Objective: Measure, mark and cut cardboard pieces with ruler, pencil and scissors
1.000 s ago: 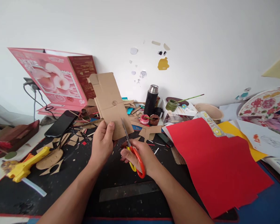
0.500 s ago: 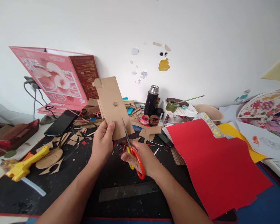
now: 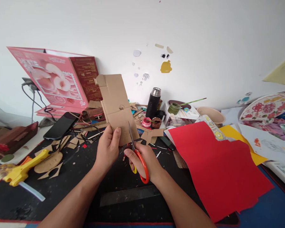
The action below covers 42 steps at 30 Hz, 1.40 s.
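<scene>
My left hand [image 3: 108, 144] grips the lower left edge of a brown piece of cardboard [image 3: 115, 95], thumb on its near face. The cardboard is held up at a tilt and has a small round hole near its middle and creases across it. In my right hand [image 3: 144, 158] are scissors [image 3: 146, 172] with red and yellow handles, fingers in the loops. Their blades lie at the cardboard's lower right part, pointing up along it. How far the blades are parted is hard to make out.
A yellow glue gun [image 3: 23, 167] and a phone [image 3: 61, 125] lie at left, among cardboard scraps. A black flask [image 3: 153, 103] and paint jars [image 3: 146, 122] stand behind. Red paper [image 3: 218, 171] covers the right side. A clear ruler [image 3: 128, 195] lies in front.
The cardboard and my left hand have shifted slightly to the right and turned a little more upright. My right hand's fingers have drawn closer together on the scissor handles.
</scene>
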Tool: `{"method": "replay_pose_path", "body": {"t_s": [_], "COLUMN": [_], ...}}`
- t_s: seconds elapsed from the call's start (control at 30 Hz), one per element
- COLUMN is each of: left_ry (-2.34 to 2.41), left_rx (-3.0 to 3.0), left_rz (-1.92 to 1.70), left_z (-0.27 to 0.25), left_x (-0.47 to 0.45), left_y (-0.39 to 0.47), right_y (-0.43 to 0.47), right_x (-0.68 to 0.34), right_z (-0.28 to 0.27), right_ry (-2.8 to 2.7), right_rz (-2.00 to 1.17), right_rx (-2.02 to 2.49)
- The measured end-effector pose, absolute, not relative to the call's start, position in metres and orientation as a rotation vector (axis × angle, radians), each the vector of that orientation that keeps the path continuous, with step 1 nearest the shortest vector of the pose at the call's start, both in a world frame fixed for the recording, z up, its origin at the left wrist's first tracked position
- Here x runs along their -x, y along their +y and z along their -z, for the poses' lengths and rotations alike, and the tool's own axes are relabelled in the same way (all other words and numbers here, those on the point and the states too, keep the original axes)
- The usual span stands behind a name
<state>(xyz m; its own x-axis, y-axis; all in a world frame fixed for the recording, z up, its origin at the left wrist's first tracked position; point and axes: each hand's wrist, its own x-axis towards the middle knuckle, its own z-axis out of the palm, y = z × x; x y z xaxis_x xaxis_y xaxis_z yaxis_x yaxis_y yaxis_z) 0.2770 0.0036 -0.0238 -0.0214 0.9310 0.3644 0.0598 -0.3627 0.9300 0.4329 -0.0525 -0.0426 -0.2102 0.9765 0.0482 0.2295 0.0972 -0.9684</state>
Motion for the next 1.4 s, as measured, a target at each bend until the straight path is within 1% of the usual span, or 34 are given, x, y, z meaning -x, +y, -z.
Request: {"method": "replay_pose_path", "body": {"t_s": [0.37, 0.77, 1.4], "left_ry": [1.116, 1.108, 1.132], "left_rx": [-1.511, -1.460, -1.442], "left_rz": [-1.492, -1.491, -1.504], "left_z": [0.031, 0.035, 0.025], "left_x": [-0.277, -0.279, -0.281], "left_y": [0.003, 0.005, 0.001], "right_y": [-0.056, -0.058, -0.055], "right_x": [-0.431, -0.426, -0.423], "right_z": [0.035, 0.034, 0.035], "right_ry": [-1.628, -1.628, -1.672], "right_rz": [-1.086, -1.022, -0.801], "right_rx": [1.349, 1.383, 1.469]}}
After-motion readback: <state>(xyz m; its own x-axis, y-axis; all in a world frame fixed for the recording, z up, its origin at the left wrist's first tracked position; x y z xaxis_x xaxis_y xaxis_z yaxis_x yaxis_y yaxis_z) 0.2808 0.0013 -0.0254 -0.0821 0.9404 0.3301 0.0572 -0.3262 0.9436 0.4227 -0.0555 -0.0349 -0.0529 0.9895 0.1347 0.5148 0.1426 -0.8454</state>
